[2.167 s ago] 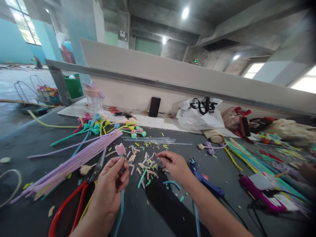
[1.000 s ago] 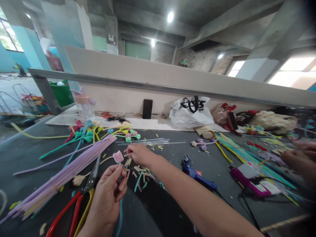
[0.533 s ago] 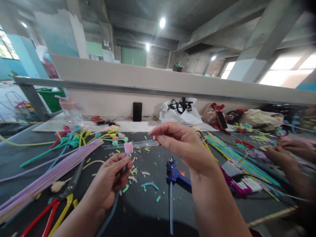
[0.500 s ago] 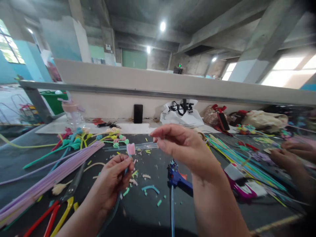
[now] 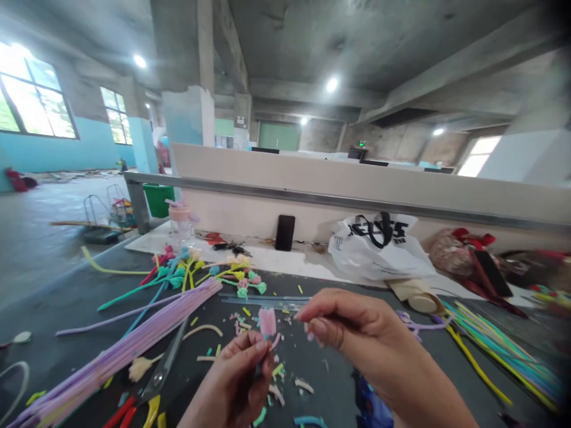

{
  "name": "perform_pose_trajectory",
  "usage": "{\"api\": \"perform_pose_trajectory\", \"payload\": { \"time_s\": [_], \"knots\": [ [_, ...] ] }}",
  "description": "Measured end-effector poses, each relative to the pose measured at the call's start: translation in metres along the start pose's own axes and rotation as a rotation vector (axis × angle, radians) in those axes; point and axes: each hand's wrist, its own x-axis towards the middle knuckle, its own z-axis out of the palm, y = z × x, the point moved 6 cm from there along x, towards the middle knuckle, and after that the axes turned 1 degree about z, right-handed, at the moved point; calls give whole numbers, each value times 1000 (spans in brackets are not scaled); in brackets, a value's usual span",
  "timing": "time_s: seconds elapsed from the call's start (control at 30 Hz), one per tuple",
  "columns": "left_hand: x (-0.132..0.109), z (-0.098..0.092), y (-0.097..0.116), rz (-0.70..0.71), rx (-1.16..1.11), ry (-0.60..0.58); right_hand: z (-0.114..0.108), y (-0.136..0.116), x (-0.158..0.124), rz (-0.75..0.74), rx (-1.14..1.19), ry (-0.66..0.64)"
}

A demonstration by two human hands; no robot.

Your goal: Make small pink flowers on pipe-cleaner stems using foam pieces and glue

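My left hand (image 5: 243,377) is closed in a pinch just below a small pink pipe-cleaner piece (image 5: 267,321), which stands upright above the fingertips. Its lower end is hidden in the fingers. To the right, my right hand (image 5: 361,336) hovers with thumb and fingers brought together; a tiny pale bit seems to show at the fingertips, too small to name. It is apart from the pink piece. A blue glue gun (image 5: 373,407) lies partly hidden under my right forearm. Scissors (image 5: 163,371) with red and yellow handles lie left of my left hand.
A bundle of purple and pink pipe cleaners (image 5: 147,345) lies at left, with pipe-cleaner flowers (image 5: 178,273) behind. More colored pipe cleaners (image 5: 504,351) lie at right. Cut scraps (image 5: 303,386) dot the table. A phone (image 5: 285,232), bottle (image 5: 181,229) and white bag (image 5: 379,246) stand along the back.
The view has swung left and tilted up. The co-worker's hands at right are out of view. My hands keep nearly the same pose, with the pink piece still in the left.
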Motion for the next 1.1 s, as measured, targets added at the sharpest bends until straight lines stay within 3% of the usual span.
{"api": "perform_pose_trajectory", "payload": {
  "time_s": [0.13, 0.23, 0.4, 0.5, 0.6, 0.73, 0.93, 1.1],
  "knots": [
    [-1, 2, 0, 35, -40, -19, 13, 20, 6, 139, 93, 52],
    [-5, 1, 4, 79, -17, 45, 20, 21, 8, 150, 83, 66],
    [-13, -10, 25, 252, 23, 193, 31, 31, 22, 122, -308, 66],
    [-13, -14, 30, 300, 14, 198, 40, 64, 28, 214, -541, 4],
    [-12, -16, 28, 309, 25, 195, 45, 94, 23, 272, -579, -69],
    [-11, -17, 24, 291, 52, 177, 21, 105, -4, 310, -626, 41],
    [-12, -12, 15, 243, 131, 136, -36, 111, -85, 394, -718, 242],
    [-13, -10, 5, 199, 191, 129, -44, 123, -126, 491, -676, 329]
  ]
}}
